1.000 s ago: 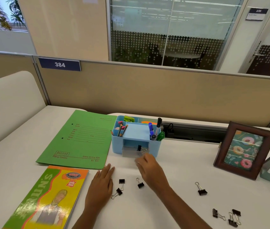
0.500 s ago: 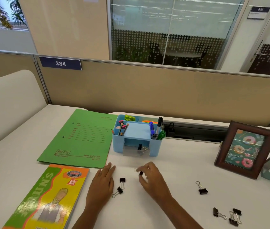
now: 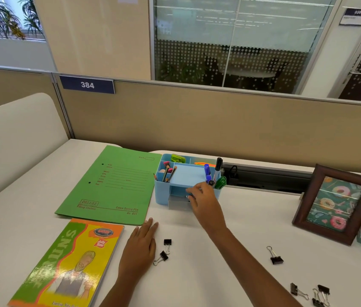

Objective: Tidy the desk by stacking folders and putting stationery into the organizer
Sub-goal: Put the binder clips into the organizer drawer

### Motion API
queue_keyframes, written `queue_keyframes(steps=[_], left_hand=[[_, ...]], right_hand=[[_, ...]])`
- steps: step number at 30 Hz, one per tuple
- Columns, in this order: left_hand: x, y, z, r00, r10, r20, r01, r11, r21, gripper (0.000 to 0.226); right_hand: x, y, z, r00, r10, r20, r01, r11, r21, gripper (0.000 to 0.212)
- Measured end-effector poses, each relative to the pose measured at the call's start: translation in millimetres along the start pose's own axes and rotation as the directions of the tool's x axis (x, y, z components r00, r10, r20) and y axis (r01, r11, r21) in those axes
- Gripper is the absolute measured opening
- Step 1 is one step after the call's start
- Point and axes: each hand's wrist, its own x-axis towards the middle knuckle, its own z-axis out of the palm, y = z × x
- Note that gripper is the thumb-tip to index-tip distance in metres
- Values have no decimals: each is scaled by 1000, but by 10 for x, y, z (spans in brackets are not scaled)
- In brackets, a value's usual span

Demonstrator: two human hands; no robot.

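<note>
Organizer (image 3: 164, 193), a boxy blue plastic one, stands at the right hand (image 3: 206, 207), whose bunched fingertips meet its translucent drawer (image 3: 177, 203); whether they pinch anything I cannot tell. The left hand (image 3: 140, 247) lies flat on the desk (image 3: 219, 284), fingers straight. Two black binder clips (image 3: 164, 255) lie just beside it. A lone clip (image 3: 275, 259) and three clustered clips (image 3: 296, 291) lie right of the right forearm. One green card folder (image 3: 117, 187) lies beyond the left hand.
</note>
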Motion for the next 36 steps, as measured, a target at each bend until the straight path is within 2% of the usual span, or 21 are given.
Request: queue_keyframes(steps=[3,6,9,11,13,17,20,25,29,32,34,36], left_hand=[[2,-5,9,1000,6,1,-6,1000,4,48],[3,2,-3,1000,11,-16,-11,1000,1,47],[-2,9,-21,1000,17,-12,-17,1000,8,47],[-4,6,-16,1000,20,-11,-20,1000,14,47],[-4,7,-14,1000,15,-3,-15,1000,11,47],[-4,13,-12,1000,5,-9,-5,1000,4,48],[-10,4,-5,1000,5,-22,-5,1000,21,48],[-8,17,-13,1000,6,-20,-6,1000,2,47],[-1,15,-16,1000,-1,5,1,1000,-17,47],[1,2,-7,1000,-10,20,10,1000,-26,48],[0,3,-10,1000,-12,27,13,999,-30,48],[-3,9,-15,1000,-16,26,17,1000,-21,48]], right_hand=[[-261,-86,137,989,-137,64,136,991,17,10],[-513,-157,284,941,-207,266,188,978,95,27],[-652,-154,340,846,-230,481,185,973,140,48],[-679,-138,316,794,-221,566,179,975,130,46],[-688,-111,283,782,-214,586,187,977,106,37],[-683,-2,241,783,-205,588,235,972,26,29],[-660,81,187,785,-232,574,262,964,31,27],[-508,94,23,834,-292,468,296,953,67,30],[-262,39,-120,931,-274,240,270,962,48,32],[-70,75,-165,973,-214,92,216,976,-17,29],[8,110,-158,987,-146,65,150,987,-52,24],[59,161,-134,993,-52,106,60,995,-79,24]])
